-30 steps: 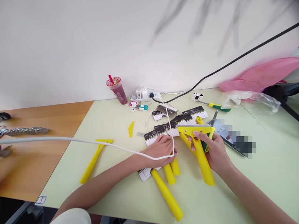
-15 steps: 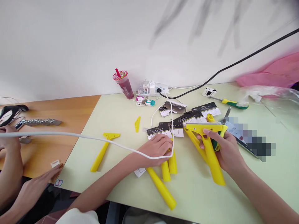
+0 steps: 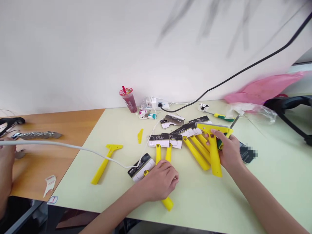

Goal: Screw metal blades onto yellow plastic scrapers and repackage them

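My right hand (image 3: 230,151) grips a yellow scraper (image 3: 214,151), its wide head upright and its handle pointing down. The same hand also holds a screwdriver (image 3: 234,122), its shaft sticking up past the scraper head. My left hand (image 3: 162,180) is closed, fingers curled, over a carded scraper (image 3: 168,204) whose handle end shows below it. What lies inside those fingers is hidden. Several more yellow scrapers with black-and-white cards (image 3: 159,141) lie between and behind my hands. An uncarded scraper (image 3: 103,167) and a small yellow piece (image 3: 140,136) are to the left.
A white cable (image 3: 97,150) crosses in front of the desk. At the wall stand a drink cup (image 3: 129,101) and a power strip (image 3: 154,104). Another screwdriver (image 3: 223,117), a phone (image 3: 246,153) and a pink bag (image 3: 263,89) are right. A co-worker's hand (image 3: 6,165) is far left.
My left hand has come down toward me, uncovering the carded scrapers behind it. My right hand still holds the scraper and screwdriver, slightly shifted left. One co-worker hand has left the desk edge. The view has shifted.
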Demonstrator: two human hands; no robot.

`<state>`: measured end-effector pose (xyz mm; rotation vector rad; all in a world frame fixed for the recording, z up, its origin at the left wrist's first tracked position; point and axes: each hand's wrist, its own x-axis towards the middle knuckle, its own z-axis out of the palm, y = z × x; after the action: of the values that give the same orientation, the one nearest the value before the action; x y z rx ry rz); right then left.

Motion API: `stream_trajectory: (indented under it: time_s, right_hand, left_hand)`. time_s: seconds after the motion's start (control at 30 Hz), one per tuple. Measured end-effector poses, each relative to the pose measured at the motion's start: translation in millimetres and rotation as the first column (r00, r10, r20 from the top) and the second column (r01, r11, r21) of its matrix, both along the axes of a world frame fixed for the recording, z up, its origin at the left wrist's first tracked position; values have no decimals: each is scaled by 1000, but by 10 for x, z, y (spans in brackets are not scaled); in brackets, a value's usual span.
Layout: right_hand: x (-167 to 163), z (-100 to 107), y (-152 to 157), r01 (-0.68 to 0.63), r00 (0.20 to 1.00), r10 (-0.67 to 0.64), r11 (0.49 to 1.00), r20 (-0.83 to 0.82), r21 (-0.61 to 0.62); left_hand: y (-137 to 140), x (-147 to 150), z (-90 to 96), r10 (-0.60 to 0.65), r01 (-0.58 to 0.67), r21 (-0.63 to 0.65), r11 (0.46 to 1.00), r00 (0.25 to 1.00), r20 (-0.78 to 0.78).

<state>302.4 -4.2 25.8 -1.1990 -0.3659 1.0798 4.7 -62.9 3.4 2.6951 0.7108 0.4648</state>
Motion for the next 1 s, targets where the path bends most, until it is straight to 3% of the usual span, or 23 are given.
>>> stream_trajectory:
  time_s: [0.3,0.53,0.7,0.87,0.93,1.0]
  right_hand:
    - [188,111,58,111,993,-109,993,-39,40]
    - [319,192,52,236,971,-232,967,-53,90]
    - [259,215,27,169,984,-165,984,-73,61]
    - [206,252,-2,122,990,-117,991,-78,63]
    - [212,243,6,130,989,-125,990,-81,54]
    - [228,226,20,138,988,-133,988,-81,66]
  left_hand:
    - [73,-543,96,116,-117,38,992,993,22]
    - [-359,-364,-67,207,-222,93,971,966,154]
    - [-404,-418,-174,31,-59,159,986,985,171]
    - [-189,-739,-147,-206,200,234,951,979,0]
    - [-105,-821,-76,-234,247,239,939,969,-83]
    - [-23,-817,17,-173,202,232,952,975,-140]
